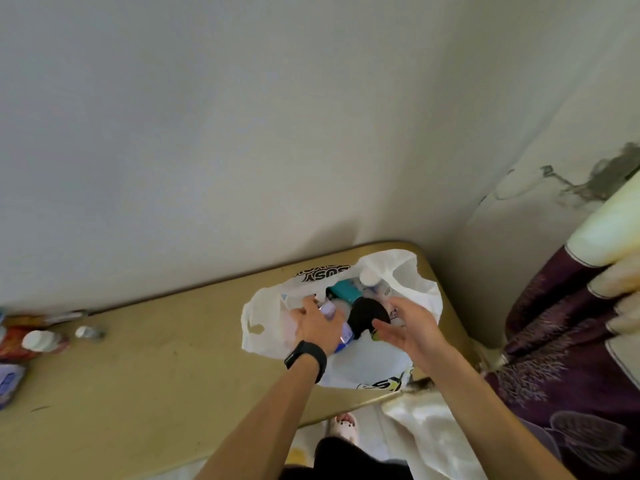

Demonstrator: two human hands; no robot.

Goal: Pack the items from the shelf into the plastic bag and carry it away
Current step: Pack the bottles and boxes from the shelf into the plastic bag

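Note:
A white plastic bag (pixel 363 365) with black lettering lies open on the tan shelf top (pixel 156 368), near its right end. Inside it I see a teal container (pixel 346 292), a white-capped bottle (pixel 369 278), a black round item (pixel 367 315) and several other small packs. My left hand (pixel 317 325), with a black wristband, reaches into the bag's mouth and its fingers curl round a bluish-white pack (pixel 329 309). Over the bag's right side hovers my right hand (pixel 410 327), palm up, fingers relaxed and holding nothing.
At the shelf's left end stand a white-capped bottle (pixel 40 341), a small cap-like item (pixel 88 332), red packets (pixel 15 341) and a pale blue pack (pixel 8 381). A purple patterned curtain (pixel 571 358) hangs at the right. Walls close the back and right corner.

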